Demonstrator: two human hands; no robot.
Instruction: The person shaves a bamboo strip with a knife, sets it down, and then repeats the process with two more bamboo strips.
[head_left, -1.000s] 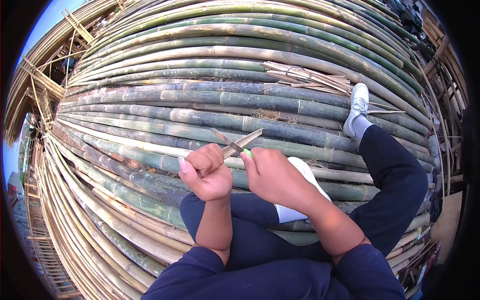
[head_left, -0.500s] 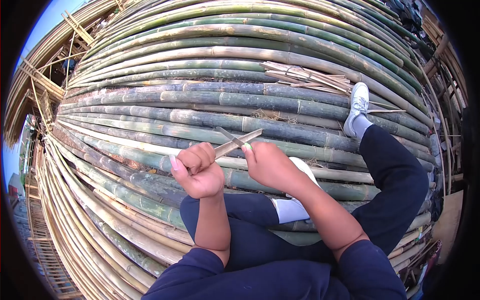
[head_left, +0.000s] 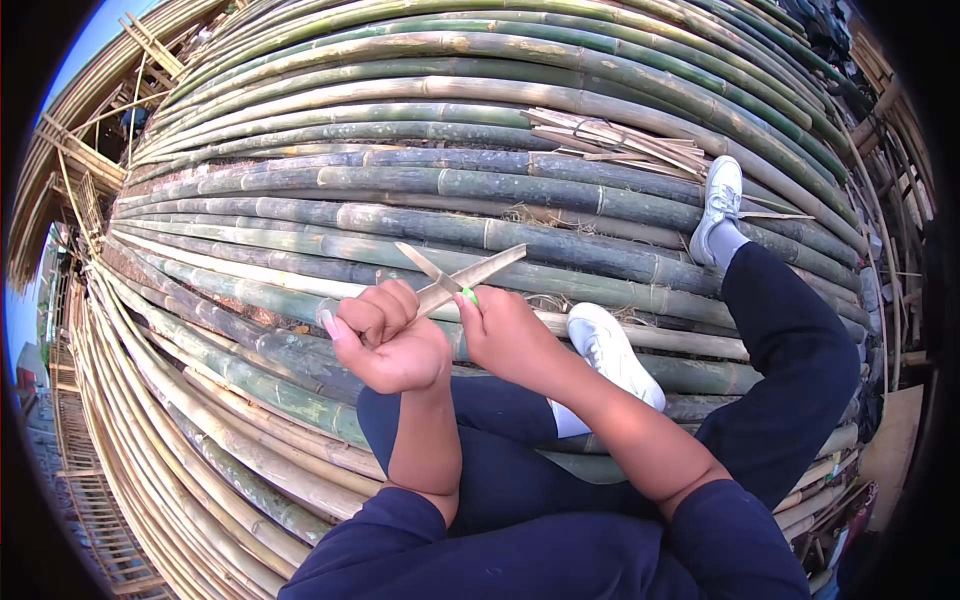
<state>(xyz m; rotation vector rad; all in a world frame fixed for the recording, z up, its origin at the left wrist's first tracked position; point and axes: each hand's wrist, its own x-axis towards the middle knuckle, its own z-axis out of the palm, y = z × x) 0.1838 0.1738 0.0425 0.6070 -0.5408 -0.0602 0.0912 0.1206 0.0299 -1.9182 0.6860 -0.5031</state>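
My left hand [head_left: 388, 338] is closed around the near end of a split bamboo strip [head_left: 497, 264], which points up and to the right. My right hand [head_left: 512, 332] grips a knife [head_left: 425, 262] with a bit of bright green at its handle by the thumb. The blade crosses the strip at a slant, touching or very near it, just beyond my left fist. Most of the knife's handle is hidden inside my right hand. Both hands are above my lap, close together.
Long green bamboo poles [head_left: 400, 184] lie side by side under and around me. A bundle of thin split strips [head_left: 620, 138] rests on them. My white shoes [head_left: 612, 352] are on the poles. Paler poles [head_left: 190, 430] run along the left.
My right hand and the knife have moved left along the strip, closer to my left hand. My left hand has shifted slightly left. More of my nearer shoe shows.
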